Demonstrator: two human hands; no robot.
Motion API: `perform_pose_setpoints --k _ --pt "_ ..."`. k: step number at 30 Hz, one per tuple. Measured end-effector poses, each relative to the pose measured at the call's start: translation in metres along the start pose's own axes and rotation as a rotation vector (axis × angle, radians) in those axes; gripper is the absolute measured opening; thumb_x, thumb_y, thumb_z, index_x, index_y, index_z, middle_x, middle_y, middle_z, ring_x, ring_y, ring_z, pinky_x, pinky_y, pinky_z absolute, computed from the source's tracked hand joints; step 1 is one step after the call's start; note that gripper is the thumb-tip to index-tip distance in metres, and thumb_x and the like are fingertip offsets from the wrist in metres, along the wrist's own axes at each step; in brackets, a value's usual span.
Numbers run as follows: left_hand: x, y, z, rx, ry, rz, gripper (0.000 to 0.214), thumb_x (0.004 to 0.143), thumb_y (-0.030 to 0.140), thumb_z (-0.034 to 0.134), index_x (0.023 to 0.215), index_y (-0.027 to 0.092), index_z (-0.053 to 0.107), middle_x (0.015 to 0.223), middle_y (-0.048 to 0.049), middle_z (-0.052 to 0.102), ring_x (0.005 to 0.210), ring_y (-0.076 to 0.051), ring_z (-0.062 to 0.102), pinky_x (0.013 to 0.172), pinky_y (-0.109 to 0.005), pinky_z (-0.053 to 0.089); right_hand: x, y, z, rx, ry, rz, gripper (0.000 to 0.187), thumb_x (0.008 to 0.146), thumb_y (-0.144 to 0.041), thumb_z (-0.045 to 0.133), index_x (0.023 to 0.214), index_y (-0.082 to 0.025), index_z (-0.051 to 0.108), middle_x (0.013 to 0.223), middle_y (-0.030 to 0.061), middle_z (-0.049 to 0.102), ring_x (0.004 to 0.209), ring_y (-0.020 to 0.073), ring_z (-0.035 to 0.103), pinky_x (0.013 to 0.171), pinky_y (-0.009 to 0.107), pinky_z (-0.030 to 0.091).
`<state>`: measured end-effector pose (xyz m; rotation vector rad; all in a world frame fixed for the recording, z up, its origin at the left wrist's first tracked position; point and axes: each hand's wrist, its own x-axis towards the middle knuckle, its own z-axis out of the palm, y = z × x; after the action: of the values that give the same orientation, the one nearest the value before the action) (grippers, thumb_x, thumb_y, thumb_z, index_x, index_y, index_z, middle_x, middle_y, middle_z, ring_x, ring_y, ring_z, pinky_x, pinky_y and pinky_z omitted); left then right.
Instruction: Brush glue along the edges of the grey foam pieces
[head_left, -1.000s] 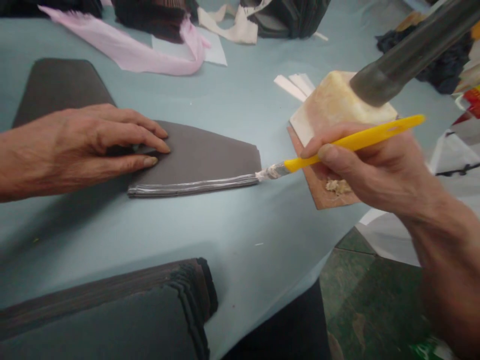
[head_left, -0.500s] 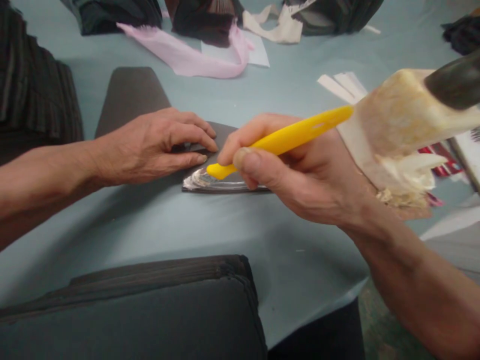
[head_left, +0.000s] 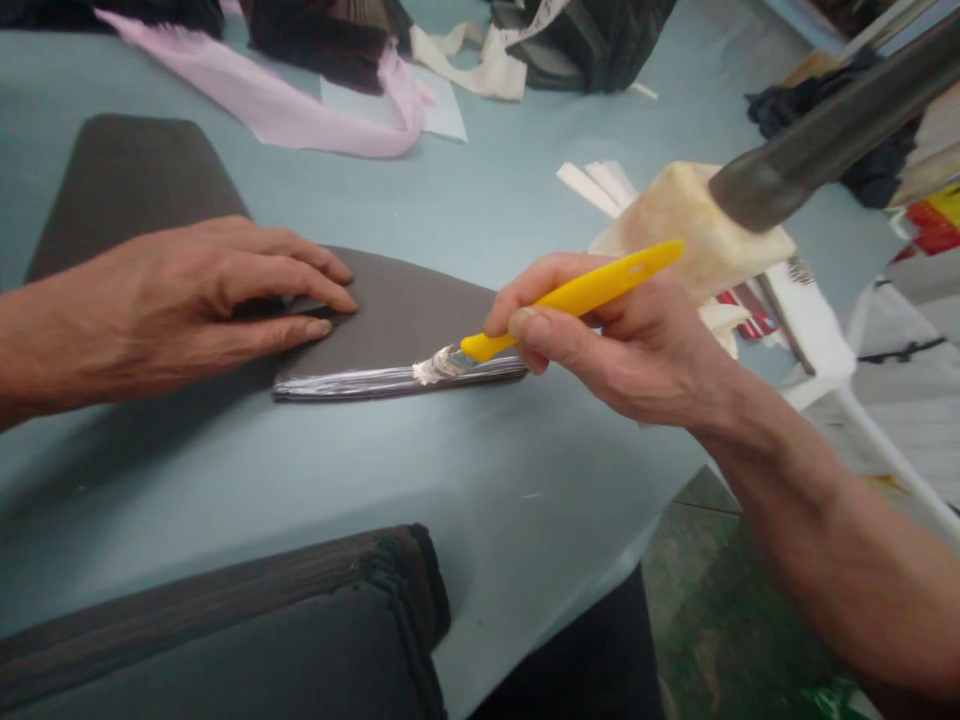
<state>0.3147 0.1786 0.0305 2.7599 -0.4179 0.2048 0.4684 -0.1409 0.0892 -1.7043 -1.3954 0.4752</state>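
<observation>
My left hand (head_left: 187,305) lies flat, fingers stretched out, pressing down a dark grey cut piece (head_left: 405,310) on the pale blue table (head_left: 465,200). My right hand (head_left: 622,335) is closed round a yellow-handled brush (head_left: 570,300). Its bristles (head_left: 433,366) touch the piece's near edge, where a shiny wet strip of glue (head_left: 352,382) runs along it.
A stack of dark pieces (head_left: 225,630) sits at the near edge. A cream glue-crusted container (head_left: 690,225) with a dark handle (head_left: 832,125) stands on the right. Pink cloth (head_left: 300,105), white strips (head_left: 596,185) and dark bundles (head_left: 585,40) lie at the back. Beyond the table's right edge is green floor (head_left: 720,620).
The brush has slid back right along the near edge from its left end, leaving more wet glue. My left hand has stayed pressed on the piece. The camera view has shifted.
</observation>
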Motion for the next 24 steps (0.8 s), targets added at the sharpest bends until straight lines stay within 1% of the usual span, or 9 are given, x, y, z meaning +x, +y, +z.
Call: perform_pose_setpoints --k 4,7,9,11,14,16,18,21,24 --pt "-0.005 -0.010 0.005 0.006 0.012 -0.005 0.042 0.104 0.061 0.048 0.132 0.039 0.073 0.144 0.0039 0.070 0.119 -0.025 0.066 0.110 -0.046 0.047 -0.021 0.007 -0.025 -0.052 0.002 0.008 0.024 0.104 -0.041 0.067 0.096 -0.021 0.076 0.071 -0.0025 0.066 0.061 0.0097 0.058 0.054 0.025 0.046" --pt "-0.006 -0.012 0.004 0.014 0.008 0.011 0.039 0.104 0.058 0.050 0.130 0.039 0.072 0.144 0.0048 0.070 0.118 -0.024 0.066 0.109 -0.044 0.047 -0.036 0.009 -0.040 -0.121 0.058 0.066 0.024 0.104 -0.043 0.069 0.094 -0.024 0.077 0.068 -0.0028 0.066 0.058 0.0095 0.058 0.052 0.025 0.044" --pt "-0.005 -0.012 0.003 0.012 0.003 0.000 0.038 0.105 0.058 0.050 0.128 0.040 0.073 0.144 0.0049 0.071 0.117 -0.024 0.066 0.110 -0.045 0.047 -0.044 0.009 -0.051 -0.170 0.088 0.074 0.024 0.103 -0.045 0.070 0.092 -0.025 0.077 0.066 -0.0034 0.065 0.057 0.0094 0.057 0.051 0.025 0.043" --pt "-0.003 -0.009 0.002 -0.002 0.010 -0.005 0.038 0.104 0.059 0.051 0.125 0.038 0.075 0.141 0.0040 0.072 0.116 -0.025 0.066 0.110 -0.046 0.048 -0.051 0.005 -0.060 -0.227 0.112 0.060 0.020 0.101 -0.042 0.072 0.092 -0.025 0.078 0.067 -0.0032 0.067 0.057 0.0095 0.058 0.050 0.025 0.042" --pt "-0.001 -0.001 -0.002 -0.024 0.016 0.010 0.037 0.104 0.058 0.052 0.122 0.035 0.076 0.138 0.0007 0.074 0.116 -0.026 0.068 0.108 -0.047 0.050 -0.053 -0.007 -0.063 -0.260 0.187 0.060 0.012 0.100 -0.036 0.075 0.094 -0.026 0.080 0.072 -0.0016 0.071 0.057 0.0095 0.059 0.049 0.026 0.041" --pt "0.000 0.006 -0.004 -0.023 0.007 0.011 0.038 0.107 0.055 0.049 0.121 0.033 0.076 0.137 -0.0021 0.074 0.120 -0.027 0.068 0.107 -0.047 0.051 -0.048 -0.014 -0.053 -0.211 0.229 0.058 0.010 0.101 -0.033 0.075 0.095 -0.027 0.080 0.074 -0.0017 0.071 0.059 0.0088 0.059 0.051 0.026 0.042" --pt "0.001 0.011 -0.006 -0.014 -0.003 0.009 0.038 0.109 0.052 0.047 0.123 0.030 0.076 0.137 -0.0039 0.074 0.122 -0.027 0.068 0.107 -0.048 0.051 -0.037 -0.018 -0.035 -0.126 0.208 0.004 0.011 0.103 -0.033 0.072 0.096 -0.027 0.079 0.071 -0.0035 0.067 0.058 0.0077 0.057 0.051 0.026 0.041" --pt "0.002 0.014 -0.006 -0.011 -0.017 0.001 0.037 0.109 0.051 0.048 0.126 0.031 0.074 0.140 -0.0034 0.073 0.121 -0.027 0.068 0.109 -0.047 0.052 -0.013 -0.018 0.000 0.004 0.148 -0.040 0.014 0.105 -0.033 0.068 0.098 -0.024 0.077 0.074 -0.0049 0.067 0.064 0.0073 0.059 0.063 0.023 0.050" --pt "0.001 0.014 -0.005 -0.016 -0.016 -0.020 0.038 0.107 0.054 0.047 0.127 0.034 0.074 0.141 -0.0009 0.072 0.121 -0.027 0.068 0.113 -0.046 0.051 0.008 -0.015 0.026 0.104 0.035 -0.064 0.016 0.106 -0.029 0.065 0.099 -0.019 0.076 0.083 -0.0031 0.072 0.070 0.0075 0.062 0.069 0.023 0.053"
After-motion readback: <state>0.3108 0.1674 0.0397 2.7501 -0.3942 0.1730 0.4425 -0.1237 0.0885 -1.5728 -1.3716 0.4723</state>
